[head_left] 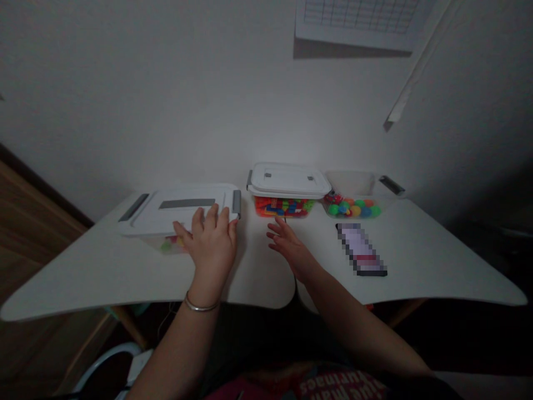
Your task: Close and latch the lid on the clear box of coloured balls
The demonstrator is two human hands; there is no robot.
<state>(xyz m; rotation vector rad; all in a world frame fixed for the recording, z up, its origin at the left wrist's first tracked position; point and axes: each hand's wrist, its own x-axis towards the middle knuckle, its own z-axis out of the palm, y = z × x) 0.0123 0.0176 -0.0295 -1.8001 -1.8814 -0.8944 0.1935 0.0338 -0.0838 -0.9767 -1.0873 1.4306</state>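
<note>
Biggest thing here is the wall [187, 100], plain and pale, running right across behind everything. The room's pretty dim, and the right side fades to near black. Next up is the table [258, 283]: white, two tops with rounded corners butted together along a dark seam, wooden legs [129, 326] poking out below. Brown wood [29, 222] fills the left edge of the room.

Left bin [145, 215] is the biggest of the three, white lid on, grey clips at both ends, some colour showing through its clear side. A paper [358, 19] with a printed grid hangs up on the wall. Middle bin [291, 180] sits near the wall by the seam, also lidded. Right bin [350, 183] is just beside it, clear and open on top.

Left hand [214, 241] is over the front right corner of the left bin's lid, fingers open and spread; can't tell if it's pressing. Right hand [293, 250] is above the table in front of the middle bin, fingers open, slightly apart.

Phone [361, 250], screen pixelated, lies in front of the right bin. Smallest stuff: bracelet [200, 305] on the left wrist, colourful balls [353, 210] in the right bin, bright blocks [287, 206] in the middle one.
</note>
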